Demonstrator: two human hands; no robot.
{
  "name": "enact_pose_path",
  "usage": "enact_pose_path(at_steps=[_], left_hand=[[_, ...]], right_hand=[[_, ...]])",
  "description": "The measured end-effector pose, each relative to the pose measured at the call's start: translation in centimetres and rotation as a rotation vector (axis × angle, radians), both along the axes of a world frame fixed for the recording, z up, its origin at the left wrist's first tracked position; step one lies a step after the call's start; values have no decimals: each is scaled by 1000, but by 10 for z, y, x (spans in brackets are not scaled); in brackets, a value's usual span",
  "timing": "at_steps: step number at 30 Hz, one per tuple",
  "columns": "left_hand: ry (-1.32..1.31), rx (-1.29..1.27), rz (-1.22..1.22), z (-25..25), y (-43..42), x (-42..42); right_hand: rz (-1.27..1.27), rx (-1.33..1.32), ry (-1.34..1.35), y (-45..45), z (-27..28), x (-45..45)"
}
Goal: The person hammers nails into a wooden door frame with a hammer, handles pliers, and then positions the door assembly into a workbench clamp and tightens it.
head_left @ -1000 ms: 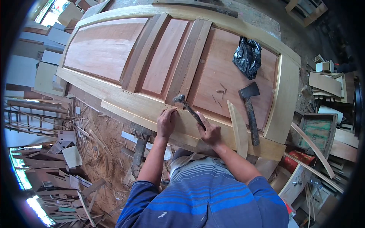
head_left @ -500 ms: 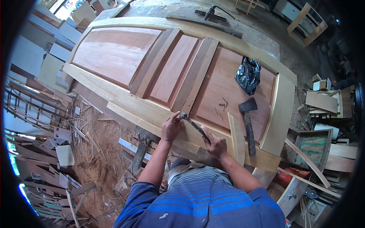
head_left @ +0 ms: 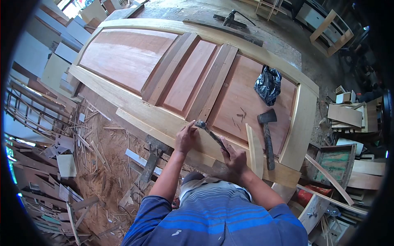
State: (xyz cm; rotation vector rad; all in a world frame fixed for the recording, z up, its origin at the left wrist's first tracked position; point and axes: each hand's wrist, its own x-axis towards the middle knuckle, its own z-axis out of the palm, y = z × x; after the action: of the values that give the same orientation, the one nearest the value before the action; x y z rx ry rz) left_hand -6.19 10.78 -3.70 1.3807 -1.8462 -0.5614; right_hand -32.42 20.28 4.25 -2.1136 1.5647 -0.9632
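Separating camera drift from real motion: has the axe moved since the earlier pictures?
No. Against the panelled door, the axe keeps the same spot, its handle pointing toward the person; only the camera view has shifted.

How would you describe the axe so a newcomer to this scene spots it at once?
Find the panelled wooden door across the middle. On its rightmost reddish panel sits a black plastic bag; just below it in the picture lies the axe, handle reaching onto the pale near rail. Its broad dark head sets it apart from the pale tapered wood strip at its left.
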Motion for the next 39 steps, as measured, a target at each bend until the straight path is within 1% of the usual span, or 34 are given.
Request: enact_pose_path(at_steps=[3, 6, 9, 11, 12, 13, 15, 17, 20, 23, 24, 26, 27, 29, 31, 33, 34, 35, 36, 38, 39], left_hand=[[11, -28, 6, 2, 0, -1], [-6, 29, 7, 9, 1, -1], [12, 48, 37, 13, 2, -4], [-13, 24, 23, -11, 0, 3], [-24, 12, 17, -8, -1, 3], [-16, 1, 12, -4, 0, 2], [3, -34, -4, 10, -1, -2], [-11, -9, 7, 4, 0, -3], [-28, -11, 11, -5, -4, 3], [-54, -39, 2, 4, -1, -1], [-68, -62, 1, 10, -1, -1], [-65, 39, 6, 12, 2, 1], [-61, 83, 9, 11, 2, 0], [-49, 0, -5, 3, -1, -1], [-61, -39, -3, 1, -1, 0], [-92, -53, 8, -2, -3, 1], [-80, 1, 12, -2, 2, 2], [-67, 48, 13, 1, 5, 2], [-52, 78, 16, 3, -1, 0], [-64, 48, 8, 7, 4, -2], [-71, 25, 11, 10, -1, -3]], right_hand=[[5, 29, 64, -1, -8, 4], [7, 132, 147, -2, -13, 5], [6, 97, 87, -4, -3, 5], [8, 20, -24, -6, 16, 8], [9, -19, -80, -7, 25, 8], [8, -7, -77, -4, 30, 8], [46, 65, 54, -2, 5, 0], [62, 162, 187, -1, -18, -5], [41, 182, 151, -5, 17, -1], [6, -7, -56, 0, 33, 5], [23, -18, -30, 1, 23, 4], [47, -54, 28, 2, -13, -2], [60, 215, 297, -1, -11, -1], [44, 185, 194, -4, -5, -4], [24, 141, 65, -2, 17, 0], [15, -43, -25, 5, 1, 1], [9, -141, -69, 8, -6, 1], [40, 13, 54, 10, -10, -4], [40, 99, 124, 3, -12, -5], [31, 294, 249, 0, -16, -1], [22, 307, 201, -3, -4, -1]])
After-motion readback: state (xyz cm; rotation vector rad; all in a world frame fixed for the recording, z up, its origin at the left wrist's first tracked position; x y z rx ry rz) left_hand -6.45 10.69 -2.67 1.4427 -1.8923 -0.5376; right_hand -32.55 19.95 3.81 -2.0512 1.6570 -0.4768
